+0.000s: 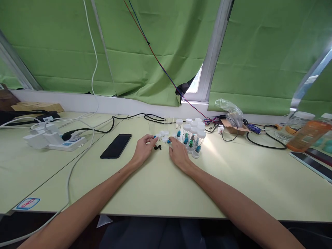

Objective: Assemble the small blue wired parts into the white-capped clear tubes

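My left hand [143, 148] rests on the pale green table [160, 186], its fingers pinched on a small blue piece [155, 137]. My right hand [178, 154] lies just to the right, fingers curled round another small blue piece [168, 141]. Between the hands lies a small black part [157, 147]. A few loose white caps [164, 133] lie just beyond the fingers. Right of my right hand stands a cluster of clear vials with white caps [193, 136], blue and green pieces inside them.
A black phone [116, 146] lies left of my left hand. A white power strip [55, 140] with cables sits far left. Black cables, a plastic bag on a cardboard box [232, 119], an orange bottle [307, 135] and a tablet [312, 164] are to the right. Green blinds hang behind.
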Demonstrator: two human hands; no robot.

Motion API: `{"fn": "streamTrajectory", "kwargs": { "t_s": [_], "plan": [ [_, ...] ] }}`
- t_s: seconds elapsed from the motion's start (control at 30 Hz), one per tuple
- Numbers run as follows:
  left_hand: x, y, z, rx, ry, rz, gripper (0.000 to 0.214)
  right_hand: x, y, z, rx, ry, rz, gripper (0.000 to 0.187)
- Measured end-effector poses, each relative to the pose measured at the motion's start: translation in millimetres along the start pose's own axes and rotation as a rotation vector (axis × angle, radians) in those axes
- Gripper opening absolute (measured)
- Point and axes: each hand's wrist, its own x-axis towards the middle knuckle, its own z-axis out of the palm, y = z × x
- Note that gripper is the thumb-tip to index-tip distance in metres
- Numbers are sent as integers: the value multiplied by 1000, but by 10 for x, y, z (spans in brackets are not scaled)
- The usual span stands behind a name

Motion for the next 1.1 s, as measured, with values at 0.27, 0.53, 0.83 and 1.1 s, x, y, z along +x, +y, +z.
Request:
{"fn": "streamTrajectory", "kwargs": {
  "t_s": [0.27, 0.53, 0.83, 1.1],
  "plan": [
    [4, -34, 2, -27, -51, -7, 53, 8, 16, 6, 2, -9, 17, 46],
    [-48, 61, 1, -99, -96, -61, 49, 31, 49, 7, 8, -18, 1, 46],
    [-31, -16, -6, -22, -160, -8, 48, 45, 79, 25, 66, -15, -51, 47],
    [-35, -12, 14, 47, -161, 38, 47, 66, 127, 72, 91, 13, -91, 47]
  ]
}}
